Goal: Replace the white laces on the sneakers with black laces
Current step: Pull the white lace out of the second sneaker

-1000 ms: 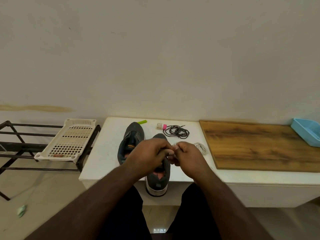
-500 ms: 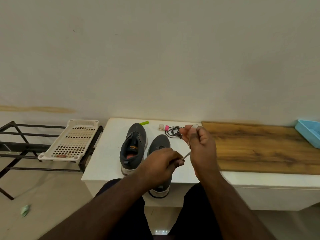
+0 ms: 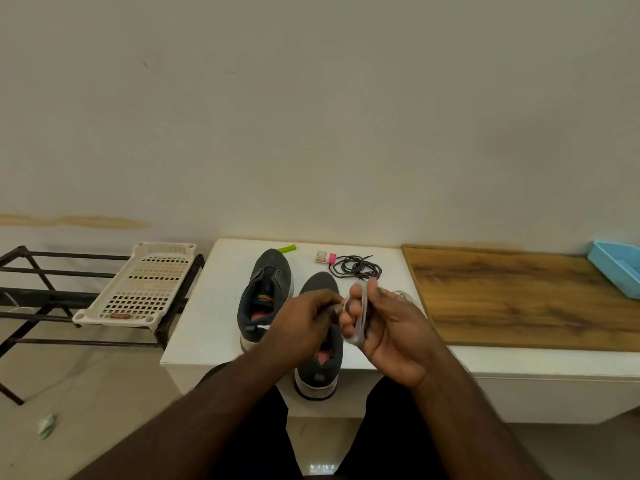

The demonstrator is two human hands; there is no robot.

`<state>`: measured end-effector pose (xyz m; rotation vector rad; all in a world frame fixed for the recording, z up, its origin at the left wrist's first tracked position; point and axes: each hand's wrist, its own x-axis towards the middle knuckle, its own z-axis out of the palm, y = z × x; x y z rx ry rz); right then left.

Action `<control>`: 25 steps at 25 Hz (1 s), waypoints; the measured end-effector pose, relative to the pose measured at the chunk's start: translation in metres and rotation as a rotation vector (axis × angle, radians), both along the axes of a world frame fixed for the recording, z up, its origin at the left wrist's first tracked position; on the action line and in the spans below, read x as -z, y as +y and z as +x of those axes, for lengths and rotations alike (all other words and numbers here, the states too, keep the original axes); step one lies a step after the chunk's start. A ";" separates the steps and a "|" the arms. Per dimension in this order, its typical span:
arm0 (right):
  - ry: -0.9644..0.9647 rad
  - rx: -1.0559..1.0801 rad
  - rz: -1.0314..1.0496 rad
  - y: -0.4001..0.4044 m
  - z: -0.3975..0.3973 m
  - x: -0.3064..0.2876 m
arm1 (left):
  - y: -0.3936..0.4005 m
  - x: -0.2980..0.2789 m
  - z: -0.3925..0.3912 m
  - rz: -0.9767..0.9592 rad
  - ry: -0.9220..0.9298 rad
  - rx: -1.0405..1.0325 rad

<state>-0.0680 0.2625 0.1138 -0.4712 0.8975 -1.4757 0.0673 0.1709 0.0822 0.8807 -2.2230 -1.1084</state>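
Head view: at lower centre, a removed white lace (image 3: pixel 360 315) is being wound round the fingers of the right hand (image 3: pixel 388 327), its free end pinched by the left hand (image 3: pixel 304 323). Both grey sneakers (image 3: pixel 265 296) are seen unlaced on the white table (image 3: pixel 207 306). Next, judged: the coil must be set down and the black laces (image 3: pixel 355 266), above centre, threaded. A pink-capped bottle (image 3: pixel 325 257) lies beside them; nothing blocks the reach.

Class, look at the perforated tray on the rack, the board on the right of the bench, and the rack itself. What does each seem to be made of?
Perforated tray: cream plastic by its look, moulded grid of holes, matte.
Board: wood or a wood-look laminate, brown grain streaks, low sheen.
Rack: probably metal, thin dark bars, painted.
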 end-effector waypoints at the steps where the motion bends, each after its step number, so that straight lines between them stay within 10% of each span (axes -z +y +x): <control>1: -0.035 0.134 -0.057 -0.004 0.002 0.002 | 0.004 0.000 -0.003 -0.013 -0.087 0.029; 5: 0.606 0.450 -0.069 -0.022 0.003 0.020 | 0.017 -0.003 -0.011 -0.158 -0.318 0.199; 8: 1.229 0.261 0.176 -0.023 -0.002 0.036 | 0.010 -0.015 -0.006 -0.293 -0.335 0.169; 14: 0.735 -0.095 0.335 -0.010 0.003 0.020 | -0.010 -0.007 0.007 -0.260 -0.131 0.014; 20: 0.386 -0.032 0.252 -0.010 0.001 0.023 | -0.013 0.002 0.001 0.301 0.127 0.067; 25: 0.272 0.043 0.241 -0.017 0.001 0.028 | -0.002 0.000 -0.003 0.137 0.034 0.070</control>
